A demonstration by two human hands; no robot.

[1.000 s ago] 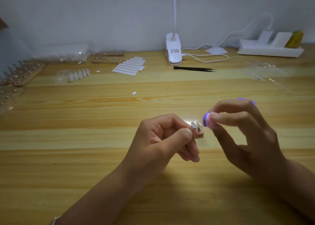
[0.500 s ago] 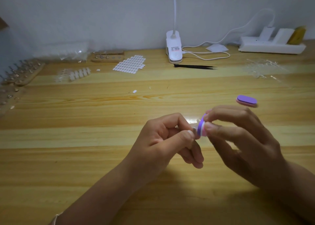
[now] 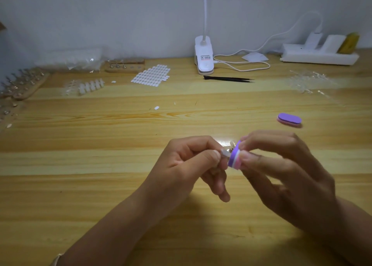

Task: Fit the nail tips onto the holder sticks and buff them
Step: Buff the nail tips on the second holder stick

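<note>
My left hand (image 3: 188,161) pinches a small holder stick with a clear nail tip (image 3: 225,152) on its end, thumb and forefinger curled round it. My right hand (image 3: 281,171) grips a small purple and pink buffer block (image 3: 234,156) between thumb and fingers, its purple face against the nail tip. Both hands are above the middle of the wooden table (image 3: 100,165). The stick's shaft is hidden inside my left fingers.
A second purple buffer (image 3: 289,120) lies to the right. At the back are a white clip lamp (image 3: 204,56), black tweezers (image 3: 228,79), a sheet of white adhesive tabs (image 3: 151,74), loose nail tips (image 3: 88,86), wooden holder racks (image 3: 124,65) and a power strip (image 3: 319,55).
My right hand moved left and slightly down, bringing the buffer block against the nail tip. The second purple buffer, earlier hidden behind my right fingers, now shows on the table.
</note>
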